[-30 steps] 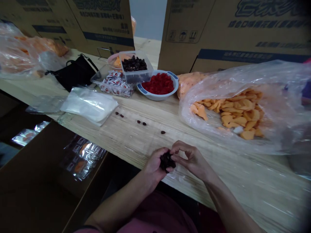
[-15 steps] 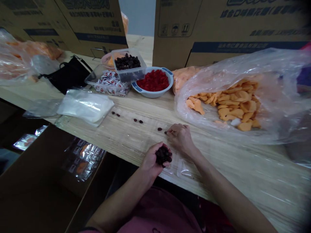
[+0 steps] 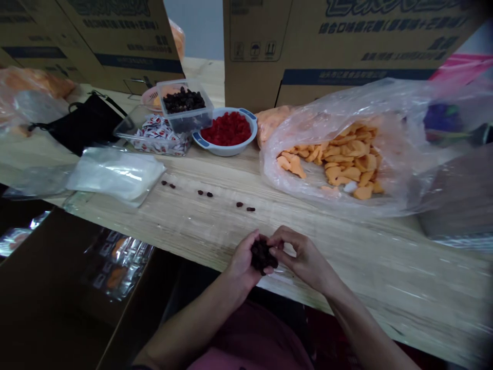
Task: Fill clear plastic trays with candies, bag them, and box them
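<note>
My left hand (image 3: 245, 261) is cupped around a heap of dark dried fruit (image 3: 262, 256) near the table's front edge. At the heap's right side, my right hand (image 3: 298, 254) has thumb and index finger closing on it; whether a piece is pinched between them is too small to tell. Beyond my hands, dark pieces (image 3: 205, 193) lie in pairs along clear plastic bags on the wooden table (image 3: 385, 262). A stack of clear bags (image 3: 115, 173) rests at the left.
Behind are a box of dark fruit (image 3: 185, 109), a bowl of red pieces (image 3: 227, 131) and a tub of small packets (image 3: 159, 134). An open bag of orange slices (image 3: 346, 159) occupies the right. Cardboard boxes (image 3: 254, 77) stand behind; an open carton (image 3: 50, 267) is below left.
My right hand has come back from the row of pieces to the heap in my left hand. A dark piece now lies uncovered at the row's right end. The view has shifted right.
</note>
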### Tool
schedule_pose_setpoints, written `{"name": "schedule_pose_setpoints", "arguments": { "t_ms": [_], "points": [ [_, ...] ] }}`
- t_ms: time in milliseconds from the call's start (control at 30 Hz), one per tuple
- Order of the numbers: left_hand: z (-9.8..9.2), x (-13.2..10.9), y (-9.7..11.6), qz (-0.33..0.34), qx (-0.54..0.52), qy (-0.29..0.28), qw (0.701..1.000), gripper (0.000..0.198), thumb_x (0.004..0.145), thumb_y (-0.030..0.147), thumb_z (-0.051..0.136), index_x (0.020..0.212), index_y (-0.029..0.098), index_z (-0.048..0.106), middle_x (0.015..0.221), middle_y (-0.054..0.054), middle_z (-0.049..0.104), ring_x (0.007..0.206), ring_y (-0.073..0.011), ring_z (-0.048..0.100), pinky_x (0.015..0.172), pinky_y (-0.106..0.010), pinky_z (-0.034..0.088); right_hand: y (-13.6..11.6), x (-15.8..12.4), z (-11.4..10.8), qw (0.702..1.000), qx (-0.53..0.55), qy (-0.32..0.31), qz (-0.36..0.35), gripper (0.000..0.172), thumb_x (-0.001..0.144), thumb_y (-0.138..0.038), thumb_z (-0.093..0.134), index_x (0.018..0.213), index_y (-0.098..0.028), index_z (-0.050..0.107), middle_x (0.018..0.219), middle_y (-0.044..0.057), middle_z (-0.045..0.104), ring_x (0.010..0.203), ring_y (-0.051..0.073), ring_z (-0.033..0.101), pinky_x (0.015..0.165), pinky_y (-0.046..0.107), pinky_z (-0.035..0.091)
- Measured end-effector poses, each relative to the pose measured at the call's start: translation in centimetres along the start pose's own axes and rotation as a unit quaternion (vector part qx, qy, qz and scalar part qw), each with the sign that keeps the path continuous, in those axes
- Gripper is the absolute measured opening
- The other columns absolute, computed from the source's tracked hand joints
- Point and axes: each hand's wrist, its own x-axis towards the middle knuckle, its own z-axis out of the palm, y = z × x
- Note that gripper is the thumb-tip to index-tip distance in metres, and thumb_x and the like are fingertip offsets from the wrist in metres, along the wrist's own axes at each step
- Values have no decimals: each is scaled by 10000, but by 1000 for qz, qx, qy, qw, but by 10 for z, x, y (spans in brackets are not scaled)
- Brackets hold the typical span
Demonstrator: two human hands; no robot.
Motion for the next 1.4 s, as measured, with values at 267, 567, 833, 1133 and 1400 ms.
{"name": "schedule_pose_setpoints", "arguments": {
  "t_ms": [267,567,833,1133,1400],
  "points": [
    [2,-2,0,12,22,-44,999,214,778,219,474,652,96,596,613,-95,578,510,-151,549,335,-175,255,24,9,-19,980,173,55,86,212,773,-380,667,810,-174,637,710,28,655,652,164,602,629,286,470],
    [3,-1,3,17,25,-47,998,247,784,241,486,613,98,592,605,-90,574,497,-140,530,346,-174,242,56,39,-60,977,-175,120,-32,135,774,-184,523,781,-182,658,730,42,656,682,184,594,642,293,436],
    [0,-8,7,19,20,-33,999,291,839,249,445,635,103,591,616,-83,570,509,-136,537,350,-170,242,65,53,-38,919,-380,39,-98,167,766,-66,466,658,-165,546,648,51,600,634,178,528,698,303,377],
    [-4,-12,16,45,12,-43,998,500,919,408,332,619,105,592,619,-98,569,512,-157,541,352,-187,259,43,66,-5,938,-301,43,-165,211,892,-114,462,860,-147,668,866,80,655,817,190,587,745,296,383],
    [-5,-17,20,74,23,-33,996,522,925,414,303,607,112,587,612,-95,561,515,-157,535,363,-191,267,43,75,13,907,-393,-12,-149,241,837,-30,467,849,-151,675,857,87,642,835,208,558,758,322,340]
  ]
}}
